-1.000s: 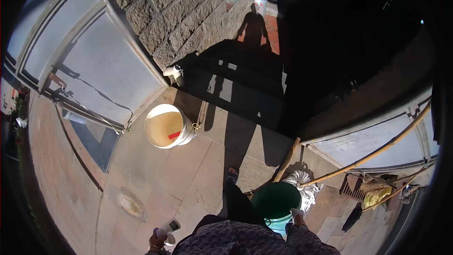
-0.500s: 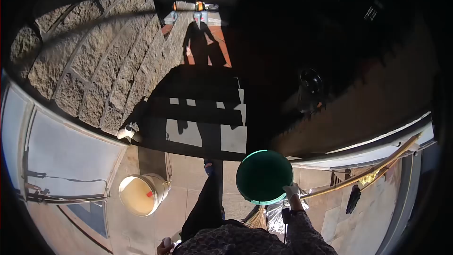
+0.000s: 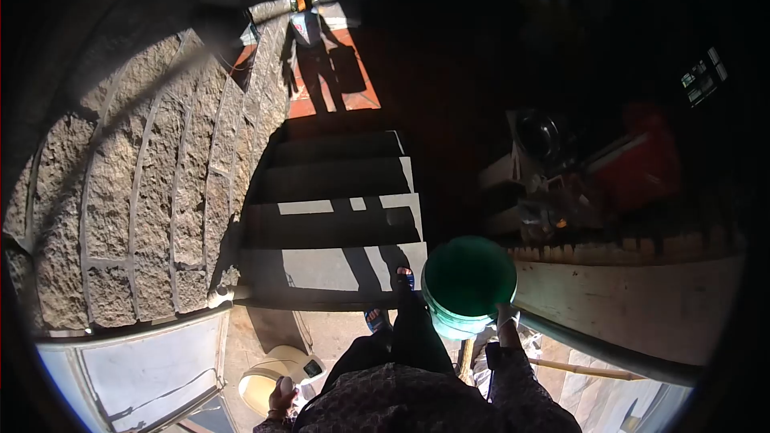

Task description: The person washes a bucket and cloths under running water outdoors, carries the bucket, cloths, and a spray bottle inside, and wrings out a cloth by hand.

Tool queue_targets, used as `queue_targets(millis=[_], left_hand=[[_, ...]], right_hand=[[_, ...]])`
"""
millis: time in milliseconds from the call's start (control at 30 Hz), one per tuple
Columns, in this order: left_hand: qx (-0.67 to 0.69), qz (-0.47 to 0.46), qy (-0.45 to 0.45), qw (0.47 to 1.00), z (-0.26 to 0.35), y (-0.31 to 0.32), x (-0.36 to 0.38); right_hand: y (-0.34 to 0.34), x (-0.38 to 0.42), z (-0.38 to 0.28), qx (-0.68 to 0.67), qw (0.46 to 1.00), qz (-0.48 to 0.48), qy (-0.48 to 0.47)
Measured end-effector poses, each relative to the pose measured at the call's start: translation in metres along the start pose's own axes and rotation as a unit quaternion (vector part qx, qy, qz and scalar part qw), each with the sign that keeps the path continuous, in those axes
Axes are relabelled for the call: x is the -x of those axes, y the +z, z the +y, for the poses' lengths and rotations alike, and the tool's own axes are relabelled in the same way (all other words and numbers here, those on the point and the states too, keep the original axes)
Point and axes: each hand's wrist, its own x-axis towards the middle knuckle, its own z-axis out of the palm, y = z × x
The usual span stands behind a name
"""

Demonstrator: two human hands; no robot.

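Observation:
In the head view, my right hand [image 3: 507, 314] grips the near right rim of a green bucket [image 3: 461, 326]. The bucket hangs beside my right leg, its open top facing up and its inside in dark shade. My left hand [image 3: 282, 394] is low at my left side with its fingers curled; I cannot make out whether anything is in them. Close to it stands a cream bucket [image 3: 258, 389] on the floor, partly hidden by that hand. My feet, in blue sandals [image 3: 374, 320], are at the foot of dark steps [image 3: 337, 184], one ahead of the other.
A rough stone wall [image 3: 112, 216] borders the steps on the left. Sunlit orange tiles [image 3: 365, 80] at the top carry my shadow. Dim clutter with a red thing [image 3: 638, 168] sits on the right. A bamboo pole [image 3: 585, 370] lies at the lower right.
I have moved forward to the steps, one foot now on or over the lowest one. The green bucket has come along in my right hand; the cream bucket now appears lower, nearer my left hand.

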Motion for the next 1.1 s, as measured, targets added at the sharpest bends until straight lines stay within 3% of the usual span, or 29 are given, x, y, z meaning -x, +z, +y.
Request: queue_targets(millis=[67, 133, 167, 200, 267, 300, 367, 567, 633, 667, 733, 800, 833, 867, 900, 933, 967, 1033, 1067, 1100], left_hand=[[0.032, 0.01, -0.025, 0.999, 0.026, 0.007, -0.033], [-0.114, -0.011, -0.023, 0.993, 0.055, 0.01, -0.072], [-0.052, -0.022, -0.026, 0.998, 0.091, 0.022, -0.082], [0.004, -0.031, -0.026, 0.999, 0.124, 0.027, -0.09], [-0.112, -0.035, 0.007, 0.993, 0.139, 0.028, -0.126], [-0.026, -0.043, -0.06, 0.997, 0.124, 0.028, -0.146], [-0.044, -0.043, -0.027, 0.998, 0.143, 0.036, -0.173], [-0.111, -0.065, 0.025, 0.991, 0.21, 0.05, -0.276], [-0.128, -0.071, 0.04, 0.988, 0.232, 0.058, -0.318], [-0.129, -0.091, 0.002, 0.987, 0.255, 0.066, -0.34], [-0.161, -0.128, 0.065, 0.976, 0.256, 0.075, -0.409], [-0.142, -0.131, 0.103, 0.976, 0.248, 0.08, -0.491], [-0.118, -0.131, 0.123, 0.977, 0.249, 0.089, -0.519], [-0.16, -0.135, 0.055, 0.976, 0.276, 0.096, -0.53], [-0.149, -0.121, 0.052, 0.98, 0.295, 0.102, -0.536], [-0.138, -0.105, 0.062, 0.983, 0.314, 0.109, -0.553], [-0.041, -0.098, 0.122, 0.987, 0.321, 0.116, -0.572], [-0.088, -0.079, 0.143, 0.983, 0.35, 0.11, -0.604], [-0.129, -0.063, 0.159, 0.977, 0.356, 0.113, -0.623], [-0.063, -0.071, 0.173, 0.98, 0.362, 0.117, -0.643]], right_hand=[[0.022, -0.021, -0.016, 0.0, 1.0, -0.005, 0.022], [0.042, -0.035, -0.041, -0.062, 0.997, -0.046, -0.01], [0.063, -0.089, -0.014, -0.098, 0.989, -0.084, 0.068], [0.074, -0.102, -0.028, -0.099, 0.988, -0.088, 0.078], [0.088, -0.104, -0.05, -0.143, 0.978, -0.103, 0.109], [0.089, -0.12, -0.042, -0.139, 0.978, -0.098, 0.118], [0.104, -0.168, -0.034, -0.024, 0.994, -0.051, 0.097], [0.122, -0.141, -0.171, 0.183, 0.982, -0.018, 0.044], [0.138, -0.157, -0.183, 0.263, 0.964, -0.009, 0.02], [0.154, -0.156, -0.189, 0.173, 0.984, 0.049, 0.017], [0.176, -0.141, -0.221, 0.041, 0.997, 0.059, 0.01], [0.202, -0.19, -0.185, -0.108, 0.989, 0.033, 0.1], [0.222, -0.196, -0.189, -0.153, 0.975, 0.108, 0.121], [0.229, -0.241, -0.142, -0.132, 0.972, 0.09, 0.173], [0.222, -0.225, -0.144, 0.182, 0.981, 0.053, -0.031], [0.225, -0.214, -0.159, 0.459, 0.856, 0.007, -0.237], [0.238, -0.218, -0.167, 0.456, 0.858, 0.006, -0.236], [0.265, -0.226, -0.183, 0.203, 0.979, 0.001, -0.027], [0.277, -0.228, -0.194, 0.2, 0.979, 0.006, -0.024], [0.287, -0.23, -0.204, 0.235, 0.97, -0.002, -0.068]])
